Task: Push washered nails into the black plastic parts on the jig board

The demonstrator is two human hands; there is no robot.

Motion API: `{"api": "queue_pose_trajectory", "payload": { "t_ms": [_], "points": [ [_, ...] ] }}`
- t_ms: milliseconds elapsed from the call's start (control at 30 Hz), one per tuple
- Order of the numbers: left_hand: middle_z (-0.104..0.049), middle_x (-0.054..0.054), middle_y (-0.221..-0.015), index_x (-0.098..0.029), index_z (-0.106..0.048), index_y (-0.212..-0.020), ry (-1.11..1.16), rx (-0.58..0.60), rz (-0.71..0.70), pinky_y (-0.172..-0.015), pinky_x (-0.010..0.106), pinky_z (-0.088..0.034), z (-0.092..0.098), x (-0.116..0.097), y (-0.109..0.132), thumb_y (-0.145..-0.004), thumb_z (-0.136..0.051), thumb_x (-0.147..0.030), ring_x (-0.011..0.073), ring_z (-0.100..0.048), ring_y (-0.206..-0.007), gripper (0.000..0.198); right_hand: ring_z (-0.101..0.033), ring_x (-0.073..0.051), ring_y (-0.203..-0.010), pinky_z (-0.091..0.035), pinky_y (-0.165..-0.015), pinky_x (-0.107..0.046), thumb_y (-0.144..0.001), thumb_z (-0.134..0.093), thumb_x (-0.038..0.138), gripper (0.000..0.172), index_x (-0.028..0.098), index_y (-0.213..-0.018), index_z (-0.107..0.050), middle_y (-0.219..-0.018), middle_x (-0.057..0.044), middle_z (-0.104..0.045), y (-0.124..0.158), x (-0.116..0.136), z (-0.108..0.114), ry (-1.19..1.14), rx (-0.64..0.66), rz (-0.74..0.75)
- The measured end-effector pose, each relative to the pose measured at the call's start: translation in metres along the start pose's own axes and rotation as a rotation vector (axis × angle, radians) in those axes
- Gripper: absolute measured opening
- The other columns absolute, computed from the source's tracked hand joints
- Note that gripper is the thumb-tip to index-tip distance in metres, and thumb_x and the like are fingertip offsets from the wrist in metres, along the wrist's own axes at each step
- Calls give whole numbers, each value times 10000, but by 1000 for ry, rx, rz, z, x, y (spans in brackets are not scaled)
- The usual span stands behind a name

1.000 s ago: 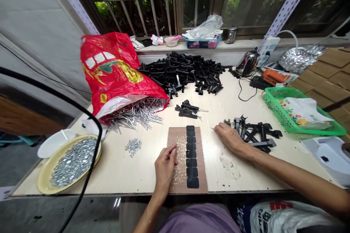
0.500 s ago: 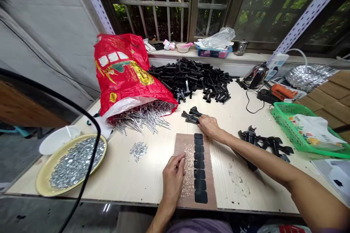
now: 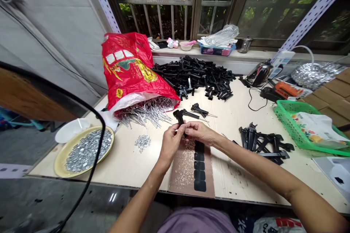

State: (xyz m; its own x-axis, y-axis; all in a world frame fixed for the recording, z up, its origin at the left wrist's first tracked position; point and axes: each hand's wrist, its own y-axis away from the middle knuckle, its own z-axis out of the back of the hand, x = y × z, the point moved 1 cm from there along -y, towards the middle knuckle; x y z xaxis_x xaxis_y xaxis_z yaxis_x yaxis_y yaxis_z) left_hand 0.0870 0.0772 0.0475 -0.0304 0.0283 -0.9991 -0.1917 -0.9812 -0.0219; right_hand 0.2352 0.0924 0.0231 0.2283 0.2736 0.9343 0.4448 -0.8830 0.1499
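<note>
Pale table, frame centre: my left hand is pinching a clip, seemingly steadying it; right hand adjoining, grip unclear.

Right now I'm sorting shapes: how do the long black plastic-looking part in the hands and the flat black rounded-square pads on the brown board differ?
The long black part is narrow; the flat black pads are rounded squares. The part is held in the left hand and right hand; the pads lie in a line on the brown board. Both are black.
</note>
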Motion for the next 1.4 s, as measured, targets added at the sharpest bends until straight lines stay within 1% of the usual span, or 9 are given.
{"api": "queue_pose_trajectory", "payload": {
  "t_ms": [133, 233, 367, 467, 633, 900, 1167, 1267, 1400],
  "points": [
    [-674, 87, -1054, -151, -651, -1045, -44, -140, -98, -881, 325, -460, 13, -9, 11, -846, -542, -410, 213, -601, -1001, 344, -615, -145, -841, -500, -766, -296, -795, -644, 370, 321, 175, -1045, -594, -970, -48, -648, 6, 2, -6, 351, -49, 204],
    [-679, 88, -1021, -151, -594, -1056, -71, -268, -143, -874, 334, -468, 29, -7, 15, -840, -551, -410, 190, -624, -941, 340, -596, -164, -863, -471, -782, -312, -853, -569, 299, 211, 176, -1014, -629, -965, -60, -647, 8, 13, 20, 843, -306, 425],
    [-687, 75, -882, -143, -521, -1049, 20, -225, -22, -815, 370, -510, 44, 13, 17, -802, -594, -422, 189, -673, -796, 379, -600, -169, -798, -453, -745, -296, -881, -511, 227, 167, 161, -907, -663, -873, -59, -660, 0, 21, 54, 1164, -483, 482],
    [-678, 74, -855, -138, -514, -978, 104, -252, 68, -795, 382, -525, 51, 27, 23, -768, -627, -433, 199, -686, -771, 379, -607, -172, -836, -439, -777, -284, -890, -493, 213, 184, 161, -924, -667, -910, -67, -670, -17, 15, 51, 1283, -425, 427],
    [-685, 87, -847, -128, -529, -997, 109, -287, 139, -744, 359, -539, 59, 36, 33, -729, -657, -453, 209, -692, -756, 440, -609, -165, -881, -406, -789, -244, -914, -453, 219, 224, 150, -926, -665, -952, -80, -675, -63, -4, 7, 1452, -231, 244],
    [-695, 82, -858, -136, -575, -956, 52, -280, 140, -758, 328, -531, 74, 49, 35, -720, -663, -438, 203, -695, -764, 394, -615, -244, -889, -412, -731, -302, -857, -445, 129, 227, 112, -1013, -609, -995, -159, -656, -123, -26, -38, 1518, -217, 101],
    [-694, 87, -873, -137, -622, -925, -31, -272, 102, -742, 321, -530, 83, 72, 34, -732, -652, -413, 208, -680, -788, 338, -635, -202, -795, -444, -708, -287, -807, -466, 106, 152, 136, -858, -606, -811, -109, -674, -108, -5, -28, 1417, -257, 56],
    [-694, 82, -892, -142, -643, -932, -76, -258, 67, -774, 317, -516, 80, 72, 30, -733, -652, -391, 205, -665, -820, 319, -634, -151, -737, -473, -685, -264, -882, -452, 241, 163, 157, -980, -552, -807, -47, -670, -95, 8, -32, 1032, -180, 220],
    [-684, 50, -840, -156, -657, -944, -145, -253, 19, -748, 294, -505, 77, 68, 27, -756, -626, -362, 193, -651, -795, 280, -603, -138, -755, -472, -687, -258, -857, -533, 401, 243, 162, -862, -578, -822, -31, -643, -78, 21, -47, 576, -33, 417]
  ]
}}
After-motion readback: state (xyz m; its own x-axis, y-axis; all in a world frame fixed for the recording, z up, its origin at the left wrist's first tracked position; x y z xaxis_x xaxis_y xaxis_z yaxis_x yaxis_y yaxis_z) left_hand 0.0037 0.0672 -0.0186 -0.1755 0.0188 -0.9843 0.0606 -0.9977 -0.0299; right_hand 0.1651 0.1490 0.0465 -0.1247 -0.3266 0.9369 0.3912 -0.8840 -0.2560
